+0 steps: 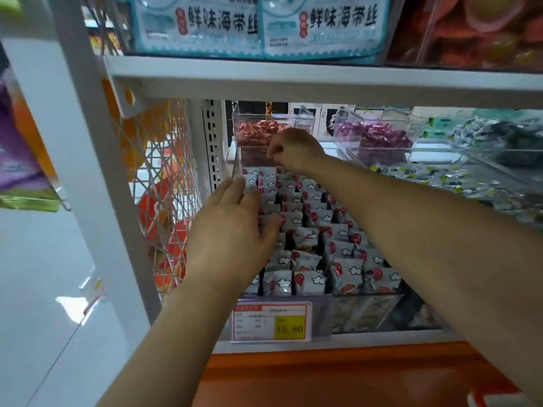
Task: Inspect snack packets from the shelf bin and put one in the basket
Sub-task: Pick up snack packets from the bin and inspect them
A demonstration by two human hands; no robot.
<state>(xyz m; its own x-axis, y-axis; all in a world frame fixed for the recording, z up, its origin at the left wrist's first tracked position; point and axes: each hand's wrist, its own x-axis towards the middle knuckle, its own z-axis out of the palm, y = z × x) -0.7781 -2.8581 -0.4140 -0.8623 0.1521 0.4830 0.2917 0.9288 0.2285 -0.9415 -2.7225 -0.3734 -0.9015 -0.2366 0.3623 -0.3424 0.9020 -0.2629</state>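
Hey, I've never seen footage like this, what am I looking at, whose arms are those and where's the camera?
No machine here: a person wears one camera on the head, looking down at their own arms in a shop. The left hand is spread, fingers straight, over white snack packets standing in rows in a clear shelf bin. The right hand reaches to the bin's far end with fingers curled; whether it pinches a packet is hidden. A price tag hangs on the front.
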